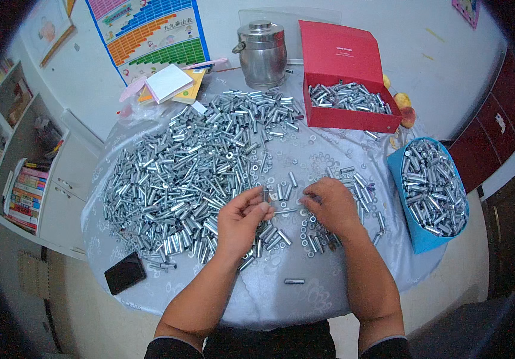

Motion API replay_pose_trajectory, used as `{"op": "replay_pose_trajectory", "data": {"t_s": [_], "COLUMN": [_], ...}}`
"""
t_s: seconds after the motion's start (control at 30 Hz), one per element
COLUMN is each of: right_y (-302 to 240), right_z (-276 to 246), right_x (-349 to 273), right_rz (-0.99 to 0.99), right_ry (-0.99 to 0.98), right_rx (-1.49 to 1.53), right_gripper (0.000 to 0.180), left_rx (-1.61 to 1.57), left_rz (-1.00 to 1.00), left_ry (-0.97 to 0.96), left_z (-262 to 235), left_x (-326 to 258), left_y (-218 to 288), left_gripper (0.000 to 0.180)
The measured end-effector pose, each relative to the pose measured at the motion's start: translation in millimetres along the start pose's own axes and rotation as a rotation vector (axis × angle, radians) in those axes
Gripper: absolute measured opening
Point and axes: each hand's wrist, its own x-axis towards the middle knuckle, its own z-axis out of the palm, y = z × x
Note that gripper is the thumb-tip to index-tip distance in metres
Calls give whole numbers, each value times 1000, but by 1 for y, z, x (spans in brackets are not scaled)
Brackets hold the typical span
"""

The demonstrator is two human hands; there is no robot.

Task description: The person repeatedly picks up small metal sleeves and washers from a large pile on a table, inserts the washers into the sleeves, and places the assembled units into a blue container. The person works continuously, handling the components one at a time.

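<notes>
My left hand (pixel 238 224) is closed, thumb and fingers pinching a small shiny metal sleeve (pixel 265 193) that stands roughly upright. To its right, my right hand (pixel 335 206) hovers low over the table with its fingertips drawn together; whatever they hold, if anything, is hidden. Several loose metal sleeves (pixel 292 179) and small ring washers (pixel 311 236) lie between and around the hands. A large heap of metal sleeves and bolt-like pieces (pixel 180 167) spreads across the table to the left. One single sleeve (pixel 294 281) lies apart near the front edge.
A red box (pixel 353 118) and a blue bin (pixel 410 209), both full of metal pieces, stand at the right. A steel pot (pixel 261 57) is at the back, near notebooks (pixel 171 82). A black phone (pixel 125 273) lies front left on the silvery tablecloth (pixel 263 305).
</notes>
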Motion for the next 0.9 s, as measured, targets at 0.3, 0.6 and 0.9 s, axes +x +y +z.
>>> {"op": "replay_pose_trajectory", "data": {"t_s": [0.3, 0.6, 0.9], "right_y": [-9, -21, -28], "right_z": [6, -3, 1], "right_x": [4, -1, -3], "right_rz": [10, 310, 319], "right_ry": [-118, -37, -66], "right_rx": [-28, 1045, 982], "right_gripper": [15, 11, 16], "left_rx": [394, 596, 629], "left_rz": [88, 226, 296], "left_ry": [-30, -108, -124], "left_z": [4, 6, 9], "left_x": [-8, -10, -11], "left_y": [8, 12, 13], "left_gripper": [29, 27, 25]}}
